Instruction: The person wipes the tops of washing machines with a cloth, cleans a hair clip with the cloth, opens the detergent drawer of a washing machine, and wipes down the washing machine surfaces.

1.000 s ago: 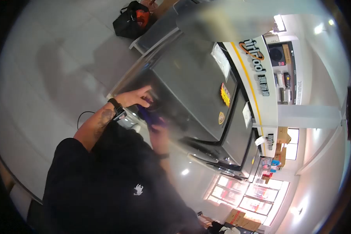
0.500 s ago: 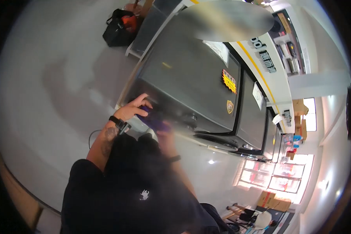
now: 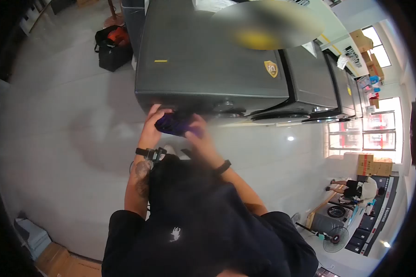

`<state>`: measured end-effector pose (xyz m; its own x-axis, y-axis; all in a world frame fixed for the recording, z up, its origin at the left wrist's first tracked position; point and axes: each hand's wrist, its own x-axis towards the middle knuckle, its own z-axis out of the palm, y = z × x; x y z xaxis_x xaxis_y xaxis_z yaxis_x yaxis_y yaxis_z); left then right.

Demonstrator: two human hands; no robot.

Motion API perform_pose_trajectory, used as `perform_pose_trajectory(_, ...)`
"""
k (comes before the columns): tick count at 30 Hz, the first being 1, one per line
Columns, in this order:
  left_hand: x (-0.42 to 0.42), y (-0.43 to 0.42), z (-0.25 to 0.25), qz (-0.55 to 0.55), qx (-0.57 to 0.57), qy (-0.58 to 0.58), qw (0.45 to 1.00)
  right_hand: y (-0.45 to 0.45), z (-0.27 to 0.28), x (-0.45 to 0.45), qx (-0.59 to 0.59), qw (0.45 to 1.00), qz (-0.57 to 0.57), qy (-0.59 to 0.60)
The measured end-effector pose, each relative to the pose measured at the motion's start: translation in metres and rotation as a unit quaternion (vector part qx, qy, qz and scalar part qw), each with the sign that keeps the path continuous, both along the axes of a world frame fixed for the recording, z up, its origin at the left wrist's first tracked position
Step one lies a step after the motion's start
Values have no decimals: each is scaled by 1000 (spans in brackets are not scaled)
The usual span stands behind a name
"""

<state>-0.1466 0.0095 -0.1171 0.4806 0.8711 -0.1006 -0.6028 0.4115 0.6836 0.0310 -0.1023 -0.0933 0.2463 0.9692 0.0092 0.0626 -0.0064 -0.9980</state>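
Note:
My left hand [image 3: 153, 125] is closed on one end of a dark purple cloth [image 3: 173, 125], folded or bunched up. At the cloth's other end is my right hand [image 3: 201, 141], blurred but with its fingers curled onto it. Both hands are just before the front edge of a dark grey washing machine [image 3: 194, 78], near its control knob [image 3: 224, 105]. Whether the cloth touches the machine's front I cannot tell. A strap with a small device sits on my left wrist, and a dark band on my right.
More dark front-loading machines [image 3: 307, 76] continue the row to the right. A black bag [image 3: 113, 55] lies on the floor at left. At far right another person [image 3: 356, 188] bends by a washer, near a standing fan [image 3: 335, 238]. Cardboard boxes [image 3: 374, 165] are stacked by the window.
The view has turned, so the machine's front edge now runs nearly level. My hands remain on the cloth, and the right hand appears farther right and higher.

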Motion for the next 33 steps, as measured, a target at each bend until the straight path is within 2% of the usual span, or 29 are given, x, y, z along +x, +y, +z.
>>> perform_pose_trajectory(1,-4,-1,4,-3,28,0,1000,2,-3,-5,1,1000,-8,25)
perform_pose_trajectory(5,-3,18,7,-29,-168,-36,985,3,-1,-6,-1,1000,7,-24)
perform_pose_trajectory(7,2,18,18,-5,-142,-30,989,6,-5,-6,0,1000,-5,-21)
perform_pose_trajectory(10,10,17,2,36,-104,2,994,5,-9,-5,-10,999,-27,-40)
perform_pose_trajectory(13,23,13,-1,95,-135,16,986,-1,-19,0,2,998,-59,22)
perform_pose_trajectory(16,22,10,2,73,-124,31,989,-7,-24,-2,-3,993,-69,96)
perform_pose_trajectory(19,23,12,7,70,-129,67,987,-6,-12,3,4,998,-56,-43)
perform_pose_trajectory(20,25,10,5,80,-126,65,987,-4,-24,2,33,997,-70,-29)
perform_pose_trajectory(22,24,12,2,73,-128,45,988,-2,-10,3,52,993,-76,-78)
perform_pose_trajectory(23,20,5,3,65,-21,153,986,-2,-3,2,57,990,-75,-103)
perform_pose_trajectory(24,16,-12,26,56,85,254,962,-5,-1,2,42,993,-68,-82)
perform_pose_trajectory(25,11,-27,10,63,-59,153,984,-6,1,4,25,996,-54,-64)
perform_pose_trajectory(26,5,-41,-4,97,-205,47,973,-3,2,7,10,998,-35,-45)
perform_pose_trajectory(27,3,-49,16,84,-137,58,985,1,12,6,-17,1000,-21,-14)
perform_pose_trajectory(29,-15,-50,26,13,-122,161,979,-21,33,-6,-104,993,12,57)
perform_pose_trajectory(30,-17,-50,45,-18,-95,156,983,-24,30,-5,-43,998,36,-13)
perform_pose_trajectory(33,-17,-52,25,-14,-154,72,985,-27,45,-4,94,978,61,-175)
